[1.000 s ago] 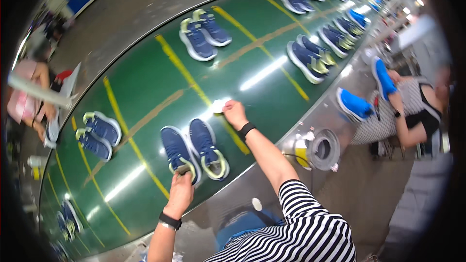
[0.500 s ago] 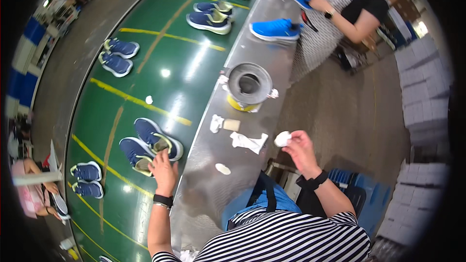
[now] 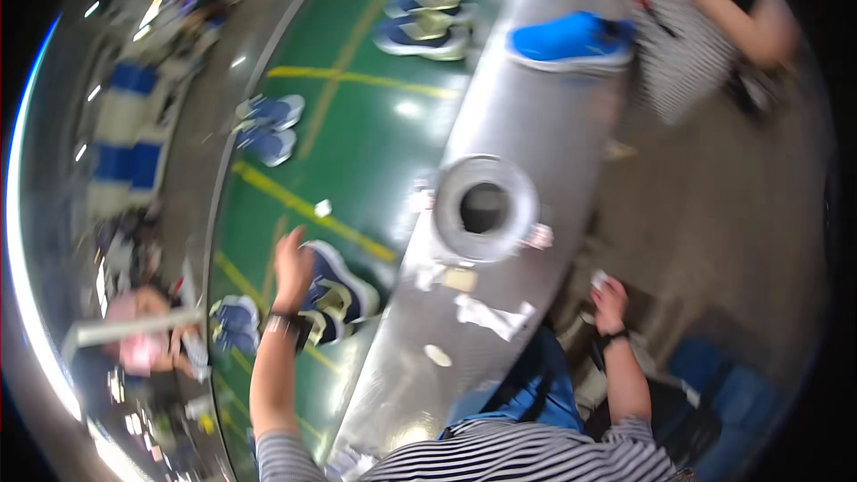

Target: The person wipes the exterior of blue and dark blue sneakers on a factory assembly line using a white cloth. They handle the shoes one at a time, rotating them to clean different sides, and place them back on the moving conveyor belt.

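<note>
Over the green conveyor belt [image 3: 375, 138], at about eight o'clock in the head view, the left hand [image 3: 293, 266] rests on a dark blue shoe [image 3: 344, 290], one of a pair with yellowish insoles; blur hides whether its fingers are clenched. At four o'clock the right hand [image 3: 610, 302] pinches a small white scrap [image 3: 599, 280] off the edge of the steel tabletop [image 3: 527, 125]. That shoe looks light, soft-walled and stiff-soled, best gripped at the collar or heel. Near centre stands a round metal can [image 3: 486, 208], with white rags [image 3: 491, 314] nearby. More shoe pairs ride the belt; other people work around it.
</note>
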